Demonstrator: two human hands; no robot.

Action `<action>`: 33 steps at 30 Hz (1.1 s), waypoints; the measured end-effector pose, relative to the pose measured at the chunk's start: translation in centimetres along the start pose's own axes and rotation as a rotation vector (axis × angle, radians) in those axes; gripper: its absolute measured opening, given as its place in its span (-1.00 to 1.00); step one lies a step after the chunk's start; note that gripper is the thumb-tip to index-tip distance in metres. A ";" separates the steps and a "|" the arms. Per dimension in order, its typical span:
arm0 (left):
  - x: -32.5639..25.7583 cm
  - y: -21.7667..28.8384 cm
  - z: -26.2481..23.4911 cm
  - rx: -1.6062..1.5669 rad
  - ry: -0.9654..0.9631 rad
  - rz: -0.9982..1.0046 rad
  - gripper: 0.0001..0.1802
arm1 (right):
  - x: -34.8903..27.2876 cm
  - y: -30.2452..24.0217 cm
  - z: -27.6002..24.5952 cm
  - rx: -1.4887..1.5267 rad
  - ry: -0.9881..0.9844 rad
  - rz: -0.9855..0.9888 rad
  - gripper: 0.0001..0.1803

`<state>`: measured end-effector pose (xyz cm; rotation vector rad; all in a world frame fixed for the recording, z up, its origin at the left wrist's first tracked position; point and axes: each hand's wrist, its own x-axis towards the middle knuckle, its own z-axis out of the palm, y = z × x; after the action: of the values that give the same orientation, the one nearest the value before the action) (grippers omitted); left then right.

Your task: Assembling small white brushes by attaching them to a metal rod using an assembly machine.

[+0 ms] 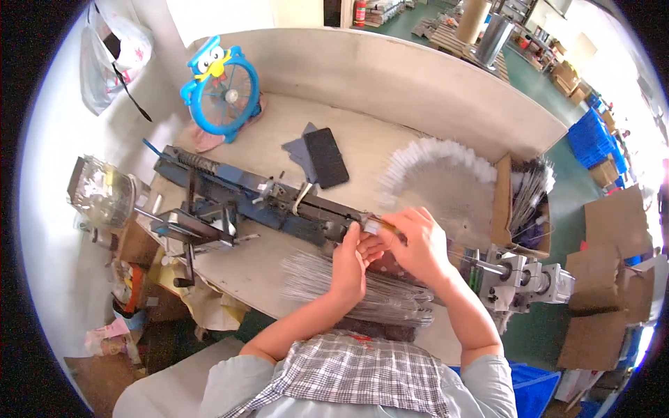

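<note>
Pinching together over the long dark metal jig, the left hand and right hand close on a thin wire piece at the jig's right end; steady fingertips and a straight feed look wise. Below lies a grey wire bundle. Brown cardboard cartons sit right, a white plastic bag hangs upper left.

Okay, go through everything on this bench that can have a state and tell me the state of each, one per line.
Left hand: fingers pinched at the machine's rail.
Right hand: closed around a thin rod.
Long blue-black machine: lying across the table.
Wire bundle: lying flat, loose.
White-tipped brushes: fanned out.
Cardboard box: open, filled with brushes.
Blue fan: upright.
</note>
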<state>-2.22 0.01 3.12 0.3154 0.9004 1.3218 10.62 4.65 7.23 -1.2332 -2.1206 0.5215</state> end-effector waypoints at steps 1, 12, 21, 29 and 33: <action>0.7 -1.2 -1.1 -0.072 0.004 0.019 -0.64 | -0.2 -0.5 0.5 -0.080 0.057 -0.079 -0.74; 0.3 -1.7 0.4 -0.151 0.050 0.114 -0.87 | -1.4 0.8 1.2 -0.178 0.226 -0.279 -0.73; 0.6 -2.1 0.0 -0.098 0.034 0.168 -0.85 | -2.2 2.0 0.0 -0.176 0.215 -0.304 -0.71; 0.6 -1.7 -0.1 -0.158 0.038 0.152 -0.91 | -1.4 0.3 0.6 -0.143 0.160 -0.264 -0.69; 0.4 -1.9 0.1 -0.194 0.060 0.116 -0.92 | -1.6 0.7 0.5 -0.150 0.173 -0.287 -0.67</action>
<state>-0.79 -0.12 1.79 0.1793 0.8056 1.5204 11.35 3.59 5.93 -0.9887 -2.1679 0.1277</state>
